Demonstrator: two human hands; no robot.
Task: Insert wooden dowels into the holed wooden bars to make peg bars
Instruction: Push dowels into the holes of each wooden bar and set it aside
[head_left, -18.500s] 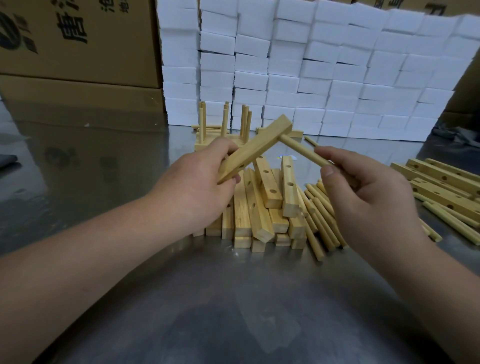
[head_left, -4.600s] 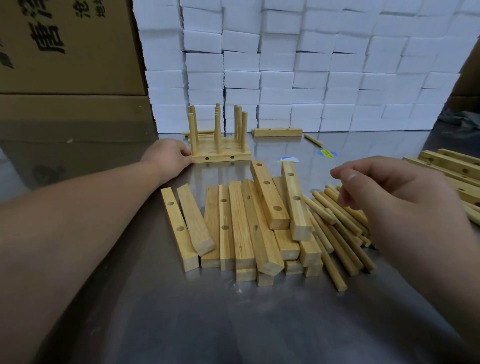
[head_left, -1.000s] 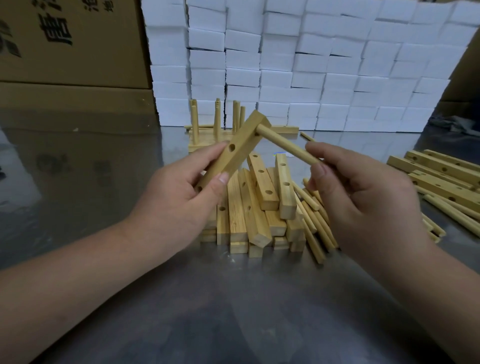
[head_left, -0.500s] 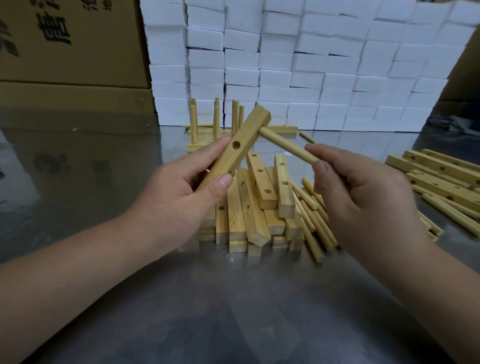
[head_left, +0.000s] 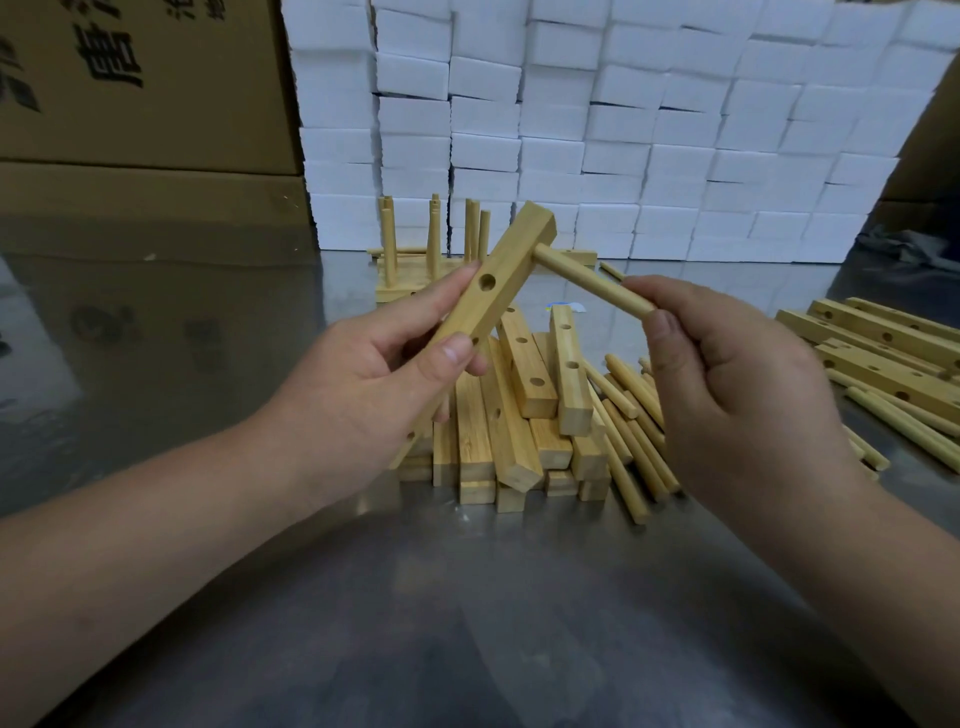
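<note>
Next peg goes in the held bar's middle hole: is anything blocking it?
Nothing visible does. The hole is uncovered on the bar; the left hand grips beside and below it, and the dowel in the right hand meets the bar above it.

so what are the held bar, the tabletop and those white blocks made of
Held bar: pale wood, perhaps bamboo, matte; fine straight grain shows.
Tabletop: likely stainless steel; grey sheen with blurred reflections.
White blocks: perhaps foam or small cartons; plain matte white, unclear.
</note>
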